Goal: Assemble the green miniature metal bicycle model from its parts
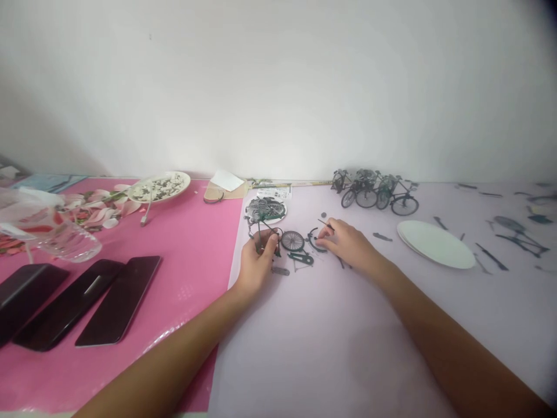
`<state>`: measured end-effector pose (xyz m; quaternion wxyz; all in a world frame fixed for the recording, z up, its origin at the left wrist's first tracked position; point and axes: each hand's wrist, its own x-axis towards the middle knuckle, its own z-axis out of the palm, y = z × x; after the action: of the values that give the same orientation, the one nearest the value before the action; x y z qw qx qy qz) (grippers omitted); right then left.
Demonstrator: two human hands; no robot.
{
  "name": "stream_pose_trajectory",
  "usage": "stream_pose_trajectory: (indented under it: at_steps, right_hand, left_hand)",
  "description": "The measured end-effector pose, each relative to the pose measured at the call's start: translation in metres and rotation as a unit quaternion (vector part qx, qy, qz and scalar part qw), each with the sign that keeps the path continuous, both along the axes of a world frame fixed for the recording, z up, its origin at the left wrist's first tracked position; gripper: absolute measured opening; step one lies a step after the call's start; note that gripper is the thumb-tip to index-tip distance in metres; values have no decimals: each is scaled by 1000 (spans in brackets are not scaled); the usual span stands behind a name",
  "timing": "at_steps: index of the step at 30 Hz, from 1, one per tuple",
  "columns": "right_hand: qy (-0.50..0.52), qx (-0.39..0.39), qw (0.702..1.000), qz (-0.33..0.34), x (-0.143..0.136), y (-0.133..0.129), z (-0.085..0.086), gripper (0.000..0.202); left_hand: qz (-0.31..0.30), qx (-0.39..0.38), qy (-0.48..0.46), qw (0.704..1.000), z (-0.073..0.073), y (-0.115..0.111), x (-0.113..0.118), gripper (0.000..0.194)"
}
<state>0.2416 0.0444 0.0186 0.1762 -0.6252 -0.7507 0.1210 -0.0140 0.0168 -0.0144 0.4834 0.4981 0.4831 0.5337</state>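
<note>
My left hand (257, 261) is closed on a dark miniature bicycle frame (262, 227), thumb and fingers pinching its side. To the right, my right hand (342, 241) pinches a thin dark stick-like part (325, 224), too small to name surely. Just left of those fingertips lies a curved black mudguard (314, 241). A spoked toy wheel (293, 241) rests on the pale sheet between my hands. Below the wheel is a black chain-guard piece (301, 258), and a small flat dark part (281, 271) lies under my left hand.
Several built miniature bicycles (376, 191) stand at the back. White oval plates (436, 244) and scattered black parts (517, 232) lie to the right. On the pink cover sit phones (119, 302), a clear plastic container (72, 238) and a plate of small pale pieces (161, 187).
</note>
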Motion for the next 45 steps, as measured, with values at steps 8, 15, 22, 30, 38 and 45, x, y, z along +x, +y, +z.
stream_pose_trajectory:
  at_steps: [8, 15, 22, 30, 38, 45]
  right_hand:
    - [-47, 51, 997, -39, -2, 0, -1, 16]
    - [3, 87, 996, -17, -16, -8, -10, 35]
    - [16, 50, 999, 14, -17, -7, -14, 33]
    - [-15, 132, 988, -81, -1, 4, -13, 30]
    - [-33, 155, 982, -103, 0, 3, -16, 24]
    - [29, 166, 983, -68, -14, -4, -14, 17]
  left_hand:
    - [-16, -13, -18, 1000, 3, -2, 0, 42]
    - [-28, -12, -46, 998, 3, -2, 2, 44]
    - [-23, -16, -48, 998, 7, -3, 2, 42]
    - [-13, -12, -55, 998, 6, -3, 1, 41]
    - [20, -16, -56, 998, 7, -1, 1, 35]
    - [50, -37, -97, 993, 14, -2, 1, 35]
